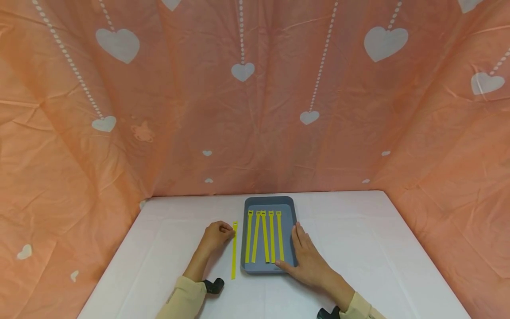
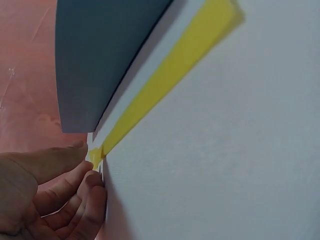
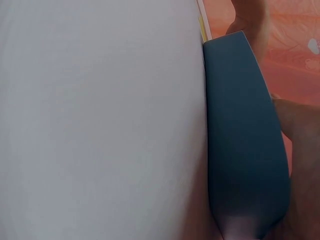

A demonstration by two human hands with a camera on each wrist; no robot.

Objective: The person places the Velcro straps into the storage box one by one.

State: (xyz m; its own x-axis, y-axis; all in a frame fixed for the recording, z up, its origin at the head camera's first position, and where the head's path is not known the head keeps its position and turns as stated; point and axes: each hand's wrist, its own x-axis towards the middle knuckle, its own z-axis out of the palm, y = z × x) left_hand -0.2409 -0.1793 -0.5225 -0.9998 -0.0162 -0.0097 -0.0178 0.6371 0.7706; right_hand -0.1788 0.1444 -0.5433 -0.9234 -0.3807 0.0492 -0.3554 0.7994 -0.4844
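Note:
A yellow cable strap point(image 1: 234, 254) with a slotted head lies lengthwise on the white table, just left of the grey-blue tray point(image 1: 268, 268). My left hand point(image 1: 217, 235) pinches it near its far, slotted end. In the left wrist view the thumb and forefinger meet at the head of the strap point(image 2: 150, 100). Inside the tray several more yellow straps point(image 1: 272, 239) lie side by side, heads away from me, two of them touching at the top. My right hand point(image 1: 312, 266) rests against the tray's near right corner, fingers straight along the right side and thumb over the near rim.
The white table point(image 1: 350, 239) extends to both sides of the tray. Behind it and along its sides hangs a pink-orange cloth point(image 1: 271, 150) printed with white hearts. A black wrist device point(image 1: 214, 285) sits at the left cuff.

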